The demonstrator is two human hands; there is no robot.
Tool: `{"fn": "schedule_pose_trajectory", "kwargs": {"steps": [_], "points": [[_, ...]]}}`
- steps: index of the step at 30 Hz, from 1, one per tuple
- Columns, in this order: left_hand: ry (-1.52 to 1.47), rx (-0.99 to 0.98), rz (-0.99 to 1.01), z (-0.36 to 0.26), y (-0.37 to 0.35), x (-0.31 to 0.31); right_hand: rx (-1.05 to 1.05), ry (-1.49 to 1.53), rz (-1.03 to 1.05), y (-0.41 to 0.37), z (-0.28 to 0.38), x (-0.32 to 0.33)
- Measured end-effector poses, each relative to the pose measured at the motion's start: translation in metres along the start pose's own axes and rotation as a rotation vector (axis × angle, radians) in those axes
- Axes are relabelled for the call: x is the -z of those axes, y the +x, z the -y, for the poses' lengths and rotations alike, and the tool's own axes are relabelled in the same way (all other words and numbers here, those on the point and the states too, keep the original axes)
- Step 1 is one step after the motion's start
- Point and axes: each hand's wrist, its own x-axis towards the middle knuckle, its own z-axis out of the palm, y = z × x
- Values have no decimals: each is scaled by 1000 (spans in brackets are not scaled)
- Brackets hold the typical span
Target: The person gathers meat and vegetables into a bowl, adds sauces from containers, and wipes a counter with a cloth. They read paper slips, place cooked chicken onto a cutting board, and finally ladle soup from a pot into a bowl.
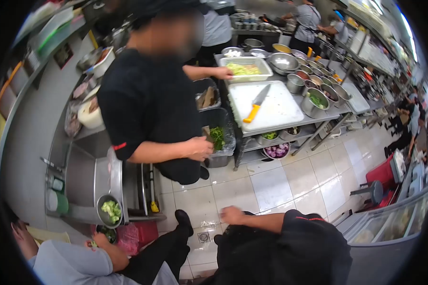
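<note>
My right hand (232, 215) is low in the middle of the view, in front of my black-clothed body, over the tiled floor. Its fingers are blurred and no held object can be made out. The forearm comes from a black sleeve with red trim. My left hand is not in view. Nearby, a person in black (152, 99) stands with one hand at a white basket of shredded greens (245, 74) and the other at waist height, near a bin with leafy greens (217, 138).
A white cutting board (280, 114) holds a knife with a yellow handle (253, 113). Metal pots (315, 105) line the counter. At lower left, a person in grey (76, 259) handles greens beside a sink (81, 166). A glass-topped case (390, 221) is at right.
</note>
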Motion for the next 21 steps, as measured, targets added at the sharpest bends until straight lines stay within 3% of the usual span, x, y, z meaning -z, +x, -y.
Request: {"fn": "schedule_pose_trajectory", "kwargs": {"steps": [3,5,10,15,16,17,18,19,20,21], "points": [[25,-25,7,-48,-3,-17,-359,-126,-31,-52,-132,46],[23,-56,22,-103,-33,-41,-402,-167,-102,-87,-249,30],[74,-161,139,-237,-108,-153,-933,21,-400,-215,-410,-22],[294,-166,306,-380,-239,-295,-1178,258,-527,-270,-503,-49],[71,-256,544,-384,-210,-311,-1168,311,-605,-274,-509,-32],[88,-350,567,-406,-233,-332,-1153,353,-687,-271,-508,-4],[263,-370,545,-429,-261,-354,-955,161,-651,-263,-533,4],[466,-411,553,-436,-271,-372,-928,230,-669,-261,-526,57],[665,-454,557,-439,-277,-389,-1133,604,-861,-252,-518,105],[948,-387,568,-438,-276,-406,-1151,546,-797,-238,-538,129]]}}
